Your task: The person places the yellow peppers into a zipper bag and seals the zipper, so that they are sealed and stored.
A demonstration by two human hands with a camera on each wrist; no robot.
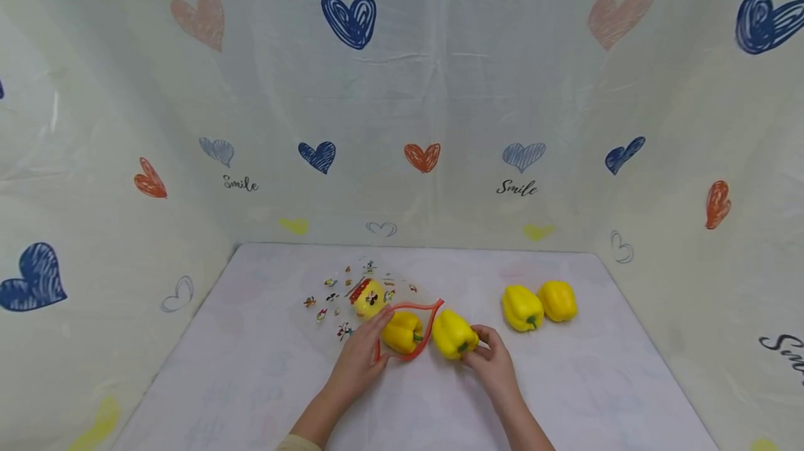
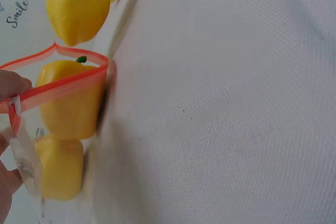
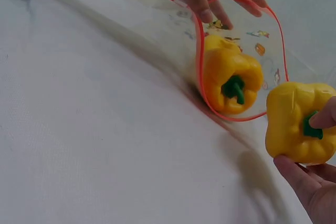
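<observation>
A clear plastic zip bag with a red-orange rim [image 1: 437, 305] and small cartoon prints lies on the table, its mouth spread toward the right. My left hand [image 1: 361, 359] holds the bag at its mouth, thumb and fingers at the rim. Inside are a yellow bell pepper [image 1: 399, 331] near the opening and another yellow bell pepper [image 2: 62, 174] deeper in. My right hand [image 1: 498, 365] grips a third yellow bell pepper [image 1: 453, 334] just outside the mouth. In the right wrist view, the thumb lies by its green stem [image 3: 315, 125].
Two more yellow bell peppers [image 1: 523, 308] [image 1: 557, 300] sit side by side on the white table [image 1: 578, 381], right of my right hand. A pale curtain [image 1: 465, 88] printed with hearts hangs behind the table and along both sides.
</observation>
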